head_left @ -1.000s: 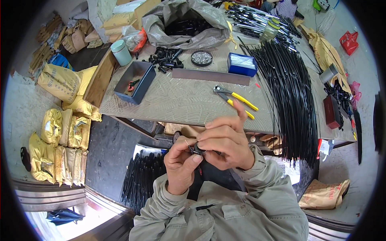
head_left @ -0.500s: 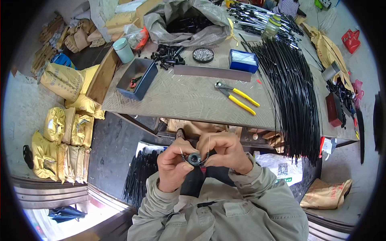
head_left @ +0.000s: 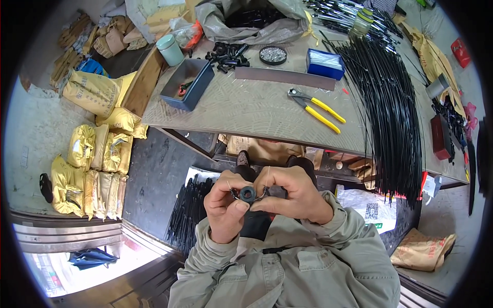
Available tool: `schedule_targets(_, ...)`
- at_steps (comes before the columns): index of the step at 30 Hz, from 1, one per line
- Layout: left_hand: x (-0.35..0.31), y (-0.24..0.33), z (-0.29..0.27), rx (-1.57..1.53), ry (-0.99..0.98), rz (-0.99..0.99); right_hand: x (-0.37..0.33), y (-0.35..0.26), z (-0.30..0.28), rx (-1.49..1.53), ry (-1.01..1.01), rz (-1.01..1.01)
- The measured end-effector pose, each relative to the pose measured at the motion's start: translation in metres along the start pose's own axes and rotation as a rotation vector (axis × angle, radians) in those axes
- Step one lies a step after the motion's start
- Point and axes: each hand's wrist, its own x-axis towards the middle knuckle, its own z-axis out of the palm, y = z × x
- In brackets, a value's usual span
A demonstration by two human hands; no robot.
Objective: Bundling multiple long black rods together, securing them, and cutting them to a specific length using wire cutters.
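In front of my lap, both hands hold a small dark ring-shaped part (head_left: 247, 194) with a hole through its middle. My left hand (head_left: 224, 211) pinches its left side between thumb and fingers. My right hand (head_left: 297, 199) is closed at its right side, thumb and index finger reaching to a small dark fitting next to the ring. Thin pale strands, like wire or zip-tie ends, stick up beside the fingertips of both hands. Their full course is hidden by the fingers. Beyond the hands, yellow-handled pliers (head_left: 319, 110) lie on the workbench (head_left: 241, 115).
On the bench are a grey-blue bin (head_left: 187, 84), black plastic parts (head_left: 226, 55), a dish of small metal pieces (head_left: 272, 55), a blue box (head_left: 325, 64) and a flat metal strip (head_left: 285, 78). Long black rods (head_left: 393, 118) overhang the right front edge. Yellow sacks (head_left: 82, 146) stand left.
The view has shifted, so the bench appears higher and farther right. The ring has turned to show its hole more plainly. Both hands still grip it.
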Motion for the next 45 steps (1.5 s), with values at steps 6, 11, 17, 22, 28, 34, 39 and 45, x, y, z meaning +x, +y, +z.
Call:
schedule_targets(6, -0.001, -0.002, -0.011, -0.038, -0.108, -0.108, -0.002, 0.005, 0.001, 0.066, -0.049, -0.035)
schedule_targets(11, -0.003, -0.001, -0.012, -0.065, -0.167, -0.096, 0.002, 0.009, -0.003, 0.087, -0.188, -0.011)
schedule_targets(17, -0.02, -0.003, -0.031, -0.097, -0.404, -0.176, -0.008, 0.018, -0.008, 0.363, -0.337, -0.03)
schedule_targets(22, -0.027, -0.005, -0.024, -0.131, -0.275, -0.144, -0.006, 0.014, -0.009, 0.292, -0.393, 0.074)
schedule_targets(28, -0.025, -0.002, -0.023, -0.108, -0.289, -0.2, 0.0, 0.022, -0.015, 0.314, -0.532, 0.23)
schedule_targets(34, -0.02, -0.007, -0.026, -0.219, -0.235, -0.236, 0.021, 0.011, -0.014, 0.145, -0.574, 0.163)
schedule_targets(39, -0.023, -0.015, -0.033, -0.207, -0.202, -0.239, 0.013, 0.021, -0.007, 0.137, -0.499, 0.178)
schedule_targets(45, -0.023, -0.021, -0.038, -0.208, -0.05, -0.196, 0.002, 0.022, 0.014, -0.164, -0.074, -0.047)
